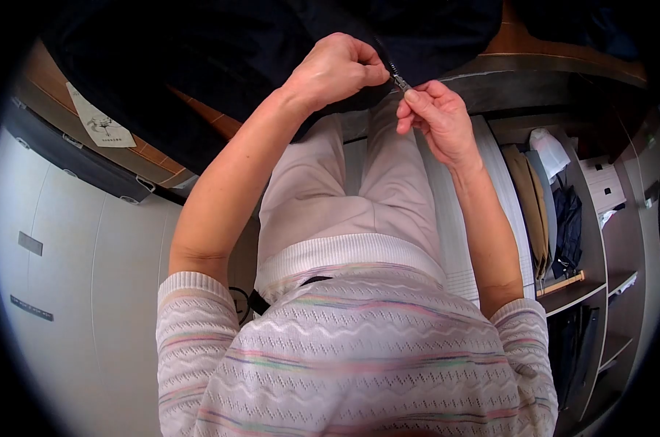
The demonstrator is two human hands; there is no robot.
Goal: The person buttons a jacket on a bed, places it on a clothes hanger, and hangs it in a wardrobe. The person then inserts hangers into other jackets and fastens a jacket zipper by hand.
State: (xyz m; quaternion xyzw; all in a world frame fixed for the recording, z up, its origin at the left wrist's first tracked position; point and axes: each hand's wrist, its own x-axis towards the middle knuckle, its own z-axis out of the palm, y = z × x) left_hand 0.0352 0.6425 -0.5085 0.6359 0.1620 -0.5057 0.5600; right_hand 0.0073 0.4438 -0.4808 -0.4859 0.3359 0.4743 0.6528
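Note:
A dark navy garment (220, 51) lies spread across the surface at the top of the head view, its details lost in shadow. From its edge runs a zipper (398, 78) with a metal slider. My left hand (337, 69) is closed, thumb and fingertips pinching the zipper just above the slider. On the other side my right hand (440, 116) is closed too, with thumb and index finger pinched on the lower end of the zipper at the slider. The exact grip points are partly hidden by the fingers.
Printed paper (100, 120) lies on the brown wooden surface (56, 76) at the left. An open wardrobe (599, 291) with hanging clothes (537, 211), a white bag (550, 153) and shelves stands at the right. A long black case (75, 149) sits below the paper.

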